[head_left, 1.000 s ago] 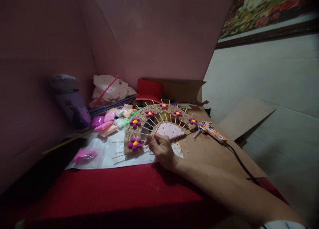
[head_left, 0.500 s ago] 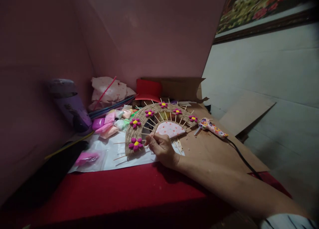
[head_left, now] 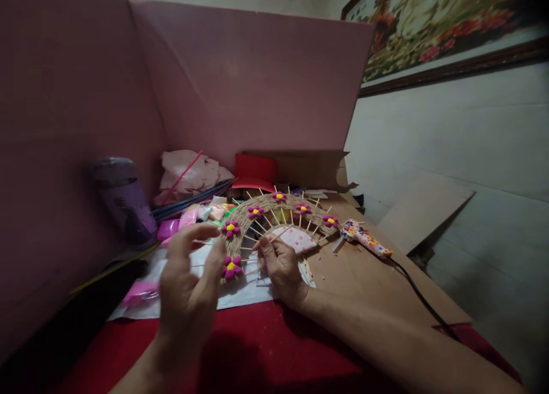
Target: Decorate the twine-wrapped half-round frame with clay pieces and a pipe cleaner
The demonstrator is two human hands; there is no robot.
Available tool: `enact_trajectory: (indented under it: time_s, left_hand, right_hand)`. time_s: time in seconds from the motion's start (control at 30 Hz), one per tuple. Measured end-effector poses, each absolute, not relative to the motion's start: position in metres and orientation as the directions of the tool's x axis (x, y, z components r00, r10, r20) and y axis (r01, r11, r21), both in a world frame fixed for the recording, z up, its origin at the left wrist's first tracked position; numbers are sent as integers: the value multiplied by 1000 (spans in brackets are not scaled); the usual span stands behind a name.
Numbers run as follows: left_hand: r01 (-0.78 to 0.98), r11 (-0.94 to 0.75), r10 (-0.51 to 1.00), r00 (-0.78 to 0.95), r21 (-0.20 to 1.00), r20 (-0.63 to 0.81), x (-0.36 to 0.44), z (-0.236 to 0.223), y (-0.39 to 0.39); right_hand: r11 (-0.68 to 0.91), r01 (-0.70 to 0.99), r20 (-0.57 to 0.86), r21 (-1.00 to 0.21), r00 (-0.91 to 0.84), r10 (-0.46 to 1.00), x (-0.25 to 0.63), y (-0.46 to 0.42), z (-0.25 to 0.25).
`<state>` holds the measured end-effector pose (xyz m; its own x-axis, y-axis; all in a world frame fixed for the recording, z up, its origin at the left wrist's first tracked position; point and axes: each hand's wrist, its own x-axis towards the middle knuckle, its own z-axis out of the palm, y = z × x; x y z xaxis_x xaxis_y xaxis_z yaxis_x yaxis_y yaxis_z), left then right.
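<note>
A half-round twine fan [head_left: 242, 218] with thin wooden sticks poking out along its edges stands before me. Magenta flowers with yellow centres, such as the lowest flower [head_left: 232, 267], dot its band. Its inner half-circle [head_left: 297, 239] is white with pinkish dots and partly hidden by my right hand. My right hand [head_left: 281, 271] is closed at the fan's lower inner part, thumb and fingers pinched together; the exact spot it grips is hidden. At the fan's left edge, my left hand [head_left: 189, 282] is raised with fingers curved and apart, holding nothing I can see.
A flower-patterned glue gun [head_left: 364, 238] with a black cord lies right on brown cardboard [head_left: 355, 285]. Bright clay packets [head_left: 168, 229] and a purple tumbler [head_left: 126, 202] stand left. Behind are a red piece [head_left: 256, 170] and a pink partition [head_left: 253, 79]. Red cloth [head_left: 257, 331] covers the front.
My left hand has come into view from the lower left, up to the fan's left edge. My right hand stays at the fan. The view has tilted up slightly.
</note>
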<state>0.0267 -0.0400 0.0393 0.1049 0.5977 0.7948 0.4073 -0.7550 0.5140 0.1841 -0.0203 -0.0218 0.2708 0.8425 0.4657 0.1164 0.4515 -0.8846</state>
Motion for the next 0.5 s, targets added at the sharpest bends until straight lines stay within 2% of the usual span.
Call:
enact_trajectory:
  time_s: [0.07,0.13,0.2,0.33,0.43,0.5]
  left_hand:
    - [410,-739,654,251,534,713,44,47,-22]
    - [382,-801,597,461,460,657,57,46,-11]
    - [358,-845,535,558,399,634,66,40,-6]
    - [207,-888,456,501,410,735,75,30,1]
    - [135,-886,464,308,444,831,72,29,9]
    - [139,-900,433,173,414,885,68,27,13]
  right_hand:
    - [497,205,536,-843,251,806,185,-21,-22]
    - [564,320,634,-761,185,751,187,-23,-22]
    - [603,388,691,-697,137,710,188,-23,-25]
    - [574,345,652,-743,174,738,189,-22,-29]
    - [505,233,549,-831,194,813,189,-19,-30]
    - [452,205,488,-868,186,853,189,-17,-29]
